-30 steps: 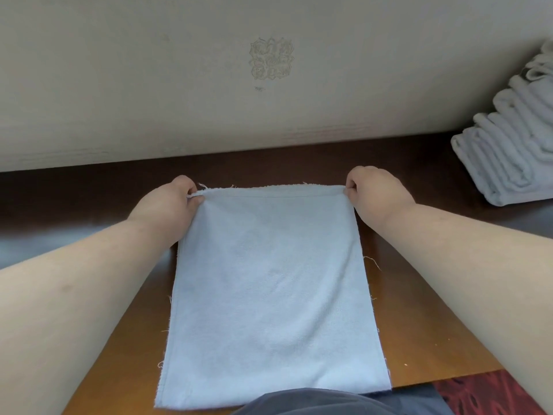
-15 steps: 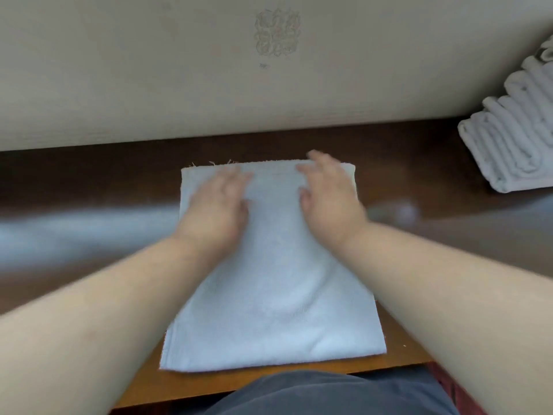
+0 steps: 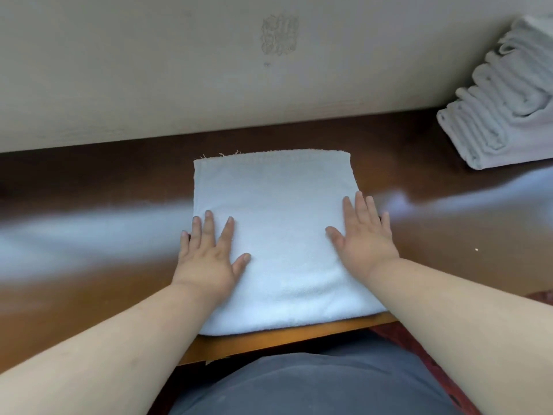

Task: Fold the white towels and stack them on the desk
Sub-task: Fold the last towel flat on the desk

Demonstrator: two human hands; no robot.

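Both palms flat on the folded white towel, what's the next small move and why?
Probably fold it once more, sideways: grip one side edge and bring it across to the other. The white terry towel lies flat on the brown wooden desk, with the left hand and right hand open at its side edges, and it looks wider than the stack of folded white towels at the far right.

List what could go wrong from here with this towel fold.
1. The towel lies right at the desk's near edge; smoothing toward the body could drag it off.
2. Both hands press flat at the side edges, so the frayed far edge is free to shift out of line.
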